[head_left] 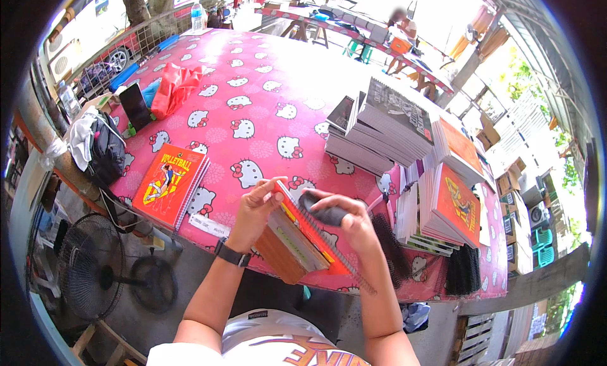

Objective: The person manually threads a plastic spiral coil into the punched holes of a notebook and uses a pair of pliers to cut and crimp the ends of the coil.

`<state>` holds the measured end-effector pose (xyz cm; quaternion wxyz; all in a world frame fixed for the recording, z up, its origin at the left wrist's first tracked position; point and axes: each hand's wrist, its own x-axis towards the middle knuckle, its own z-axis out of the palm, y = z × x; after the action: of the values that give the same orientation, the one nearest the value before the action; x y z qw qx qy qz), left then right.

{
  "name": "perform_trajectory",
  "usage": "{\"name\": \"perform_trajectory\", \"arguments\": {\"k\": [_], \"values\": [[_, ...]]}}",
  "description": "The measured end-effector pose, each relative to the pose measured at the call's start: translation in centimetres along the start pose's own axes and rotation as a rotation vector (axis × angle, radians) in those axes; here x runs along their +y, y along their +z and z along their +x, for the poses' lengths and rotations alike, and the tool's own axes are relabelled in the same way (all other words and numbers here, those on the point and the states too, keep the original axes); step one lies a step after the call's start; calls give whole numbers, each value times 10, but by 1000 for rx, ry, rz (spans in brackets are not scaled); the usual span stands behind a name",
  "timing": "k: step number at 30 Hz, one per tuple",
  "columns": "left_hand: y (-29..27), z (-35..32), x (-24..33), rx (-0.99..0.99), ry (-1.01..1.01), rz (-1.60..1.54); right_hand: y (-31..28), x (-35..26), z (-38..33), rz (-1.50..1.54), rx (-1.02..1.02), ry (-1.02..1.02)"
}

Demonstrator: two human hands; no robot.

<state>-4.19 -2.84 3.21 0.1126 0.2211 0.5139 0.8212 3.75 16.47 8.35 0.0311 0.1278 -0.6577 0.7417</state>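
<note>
My left hand (256, 208) pinches the upper corner of a tilted red-orange notebook (303, 222) over the table's near edge. A dark wire coil (335, 255) runs along the notebook's right side, its lower end sticking out past the cover. In my right hand (357, 227) is a black rounded object (327, 215), held against the coil side; its exact kind is unclear. Below the notebook shows a brown wooden block (278, 252) with a pale strip. To the left lies a bound orange notebook (169, 186) with a volleyball player on its cover.
Stacks of dark-covered notebooks (392, 116) and orange-covered ones (455, 204) stand to the right on the pink patterned table (215, 138). Black coils (465, 271) bunch at the near right edge. A phone (134, 106) stands far left, a fan (95, 265) below. Another person (404, 31) sits far off.
</note>
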Motion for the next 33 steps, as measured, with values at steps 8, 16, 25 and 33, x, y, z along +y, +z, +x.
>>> {"name": "perform_trajectory", "arguments": {"k": [8,16,25,33], "values": [[15,-5,17,-73,55,143,1,1,-6,-108,94,-7],[31,-7,30,-220,177,276,-32,19,-4,-452,172,69],[51,-10,40,-177,170,294,41,-59,-28,-752,299,-129],[63,-16,42,-297,258,170,47,-53,-37,-751,422,-230]]}}
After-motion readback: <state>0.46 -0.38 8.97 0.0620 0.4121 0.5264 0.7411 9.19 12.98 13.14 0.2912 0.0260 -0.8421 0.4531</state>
